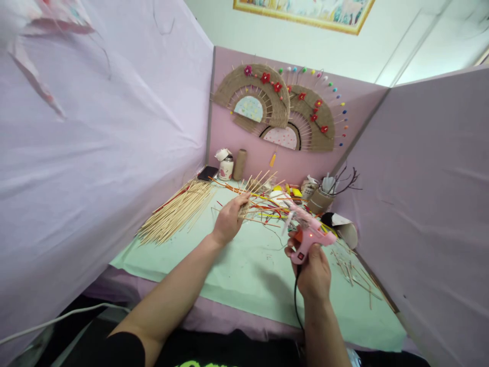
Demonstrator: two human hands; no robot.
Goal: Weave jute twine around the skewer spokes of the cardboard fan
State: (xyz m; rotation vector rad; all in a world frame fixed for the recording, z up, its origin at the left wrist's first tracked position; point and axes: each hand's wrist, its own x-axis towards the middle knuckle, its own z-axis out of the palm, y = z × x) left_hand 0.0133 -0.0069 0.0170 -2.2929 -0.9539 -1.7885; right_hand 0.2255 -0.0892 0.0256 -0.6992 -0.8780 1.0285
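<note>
In my right hand (316, 272) is a pink hot glue gun (311, 235), its small light glowing orange and its black cord hanging down past my wrist. The gun's nozzle end points up and to the left, apart from the piece in my other hand. My left hand (228, 219) is closed on a small fan-like piece of thin sticks (256, 182), which spread out up and to the right; a tan part shows below my fingers. My fingers hide where the sticks meet. Beyond the piece lies a tangle of coloured sticks and wires (263, 208).
Many loose bamboo sticks (175, 211) cover the mint tabletop's left side. Behind stand a jar (226, 167), a twine spool (239, 164) and a dark phone-like slab (207, 173). Right: a pot with twigs (320, 200) and stick scraps (353, 270). Two decorated fans (263, 97) hang behind.
</note>
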